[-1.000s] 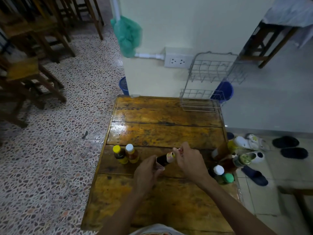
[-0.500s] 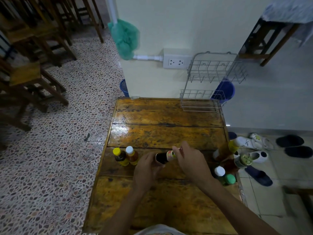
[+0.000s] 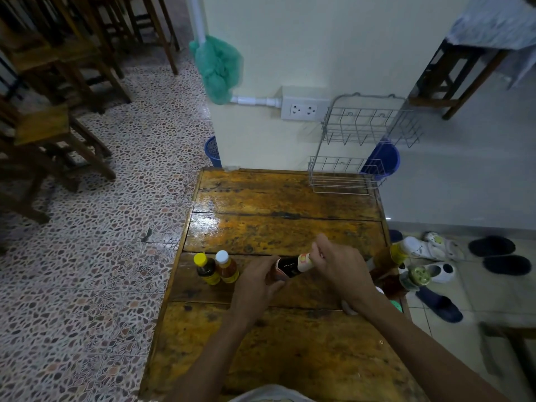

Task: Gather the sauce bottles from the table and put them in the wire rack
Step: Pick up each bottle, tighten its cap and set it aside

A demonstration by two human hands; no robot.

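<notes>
A dark sauce bottle [image 3: 291,266] with a pale neck label lies tilted between my hands over the wooden table [image 3: 278,230]. My left hand [image 3: 256,284] grips its base and my right hand [image 3: 339,269] pinches its top. Two upright bottles stand at the left: a yellow-capped dark bottle [image 3: 206,268] and a white-capped orange bottle [image 3: 226,266]. Several more bottles [image 3: 391,259] crowd the table's right edge, partly hidden by my right forearm. The two-tier wire rack [image 3: 348,175] stands bare at the far right corner.
A wall with a power socket [image 3: 303,108] rises behind the table. A blue bucket [image 3: 383,161] sits behind the rack, a blue basket [image 3: 213,152] at the far left corner. Shoes and sandals [image 3: 435,256] lie on the floor right. Wooden chairs [image 3: 49,132] stand far left.
Both hands keep hold of the dark bottle, which has shifted only slightly. The view has drifted a little; the other bottles and the rack have not moved.
</notes>
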